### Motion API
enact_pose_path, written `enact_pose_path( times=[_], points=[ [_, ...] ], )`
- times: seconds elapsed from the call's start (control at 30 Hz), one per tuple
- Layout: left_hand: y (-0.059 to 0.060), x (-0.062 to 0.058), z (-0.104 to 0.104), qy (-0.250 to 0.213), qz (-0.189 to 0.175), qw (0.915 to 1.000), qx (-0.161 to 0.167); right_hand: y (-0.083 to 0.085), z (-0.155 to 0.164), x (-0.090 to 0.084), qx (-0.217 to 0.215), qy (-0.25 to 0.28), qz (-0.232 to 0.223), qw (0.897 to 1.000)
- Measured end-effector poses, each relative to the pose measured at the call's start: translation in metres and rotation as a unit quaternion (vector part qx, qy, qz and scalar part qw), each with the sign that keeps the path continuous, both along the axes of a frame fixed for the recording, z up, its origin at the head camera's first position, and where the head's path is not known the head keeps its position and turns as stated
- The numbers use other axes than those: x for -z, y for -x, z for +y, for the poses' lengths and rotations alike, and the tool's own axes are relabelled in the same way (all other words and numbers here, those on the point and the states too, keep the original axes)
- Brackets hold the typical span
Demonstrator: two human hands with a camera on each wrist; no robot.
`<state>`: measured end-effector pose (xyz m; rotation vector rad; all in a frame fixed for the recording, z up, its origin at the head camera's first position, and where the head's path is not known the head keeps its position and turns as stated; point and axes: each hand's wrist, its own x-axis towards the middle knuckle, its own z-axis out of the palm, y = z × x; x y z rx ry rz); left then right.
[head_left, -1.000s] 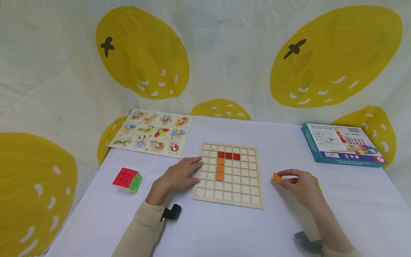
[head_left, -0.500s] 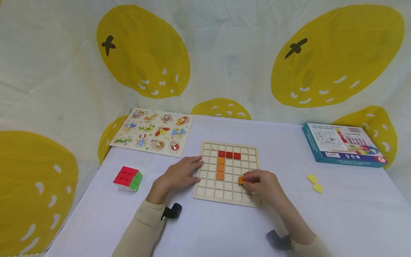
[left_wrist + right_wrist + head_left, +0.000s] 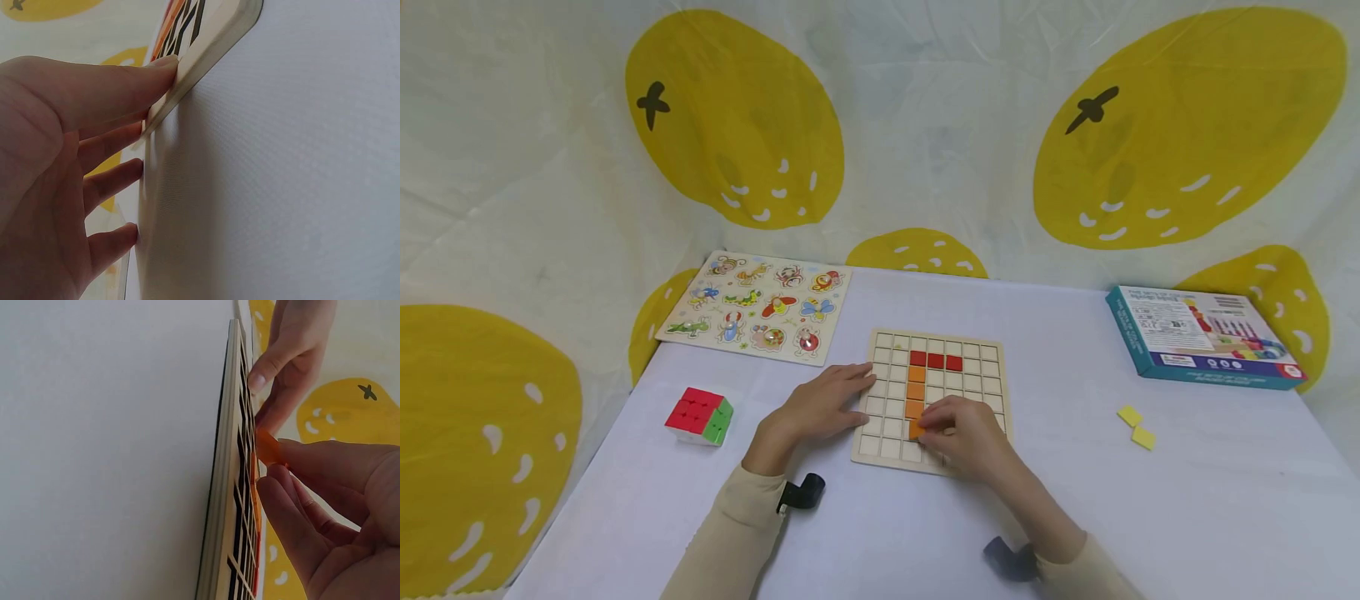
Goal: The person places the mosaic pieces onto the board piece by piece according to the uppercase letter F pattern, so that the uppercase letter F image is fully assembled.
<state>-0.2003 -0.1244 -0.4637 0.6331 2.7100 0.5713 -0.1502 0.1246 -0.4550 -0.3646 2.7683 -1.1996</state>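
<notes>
A wooden grid board (image 3: pixel 868 459) lies flat on the white table. Three red tiles (image 3: pixel 936 361) form a short row near its top, and an orange column (image 3: pixel 915 390) runs down from the left one. My right hand (image 3: pixel 973 437) pinches an orange tile (image 3: pixel 270 448) between thumb and fingers, tilted at the column's lower end. My left hand (image 3: pixel 820 406) rests at the board's left edge, its fingers spread and fairly straight. In the left wrist view, the thumb (image 3: pixel 147 84) touches the board's rim.
A red and green puzzle cube (image 3: pixel 700 417) sits at left. Behind it lies an insect picture puzzle (image 3: pixel 756 308). Two yellow tiles (image 3: pixel 1137 427) lie to the right of the board, with a teal-edged box (image 3: pixel 1202 337) at the back right.
My right hand has carried the orange tile left from the table at the right, across the board to the orange column. The left hand has stayed in place.
</notes>
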Motion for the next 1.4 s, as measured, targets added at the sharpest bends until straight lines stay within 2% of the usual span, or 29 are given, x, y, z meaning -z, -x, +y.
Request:
enact_pose_path(
  times=[1.07,1.4],
  points=[
    [0.002,-0.001,0.000,0.001,-0.003,1.0000,0.000,0.000,-0.016,0.003,0.011,-0.079,0.029,0.996],
    [0.000,0.000,0.000,0.002,-0.003,1.0000,0.000,0.000,-0.014,0.004,0.004,-0.076,0.034,0.997]
  ],
)
